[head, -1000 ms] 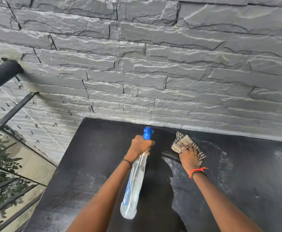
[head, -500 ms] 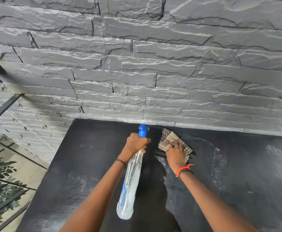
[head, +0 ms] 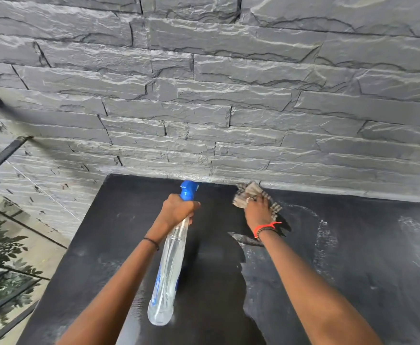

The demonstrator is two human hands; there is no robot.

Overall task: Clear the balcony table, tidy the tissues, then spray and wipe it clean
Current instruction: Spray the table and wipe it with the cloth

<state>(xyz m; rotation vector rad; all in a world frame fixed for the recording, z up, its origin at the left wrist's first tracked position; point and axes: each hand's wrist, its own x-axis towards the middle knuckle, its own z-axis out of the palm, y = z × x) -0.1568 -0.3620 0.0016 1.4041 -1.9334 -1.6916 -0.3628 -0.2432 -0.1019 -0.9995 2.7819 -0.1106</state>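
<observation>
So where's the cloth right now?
In the head view, the checked cloth is at the far edge of the table, by the stone wall, under the right hand, right of the spray bottle.

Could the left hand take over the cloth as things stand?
Probably not: the left hand grips the spray bottle, and the right hand presses on the cloth. Nothing stands between them, though.

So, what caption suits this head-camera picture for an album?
Right hand presses a checked cloth on the black table by the wall, left hand grips a spray bottle.
</observation>
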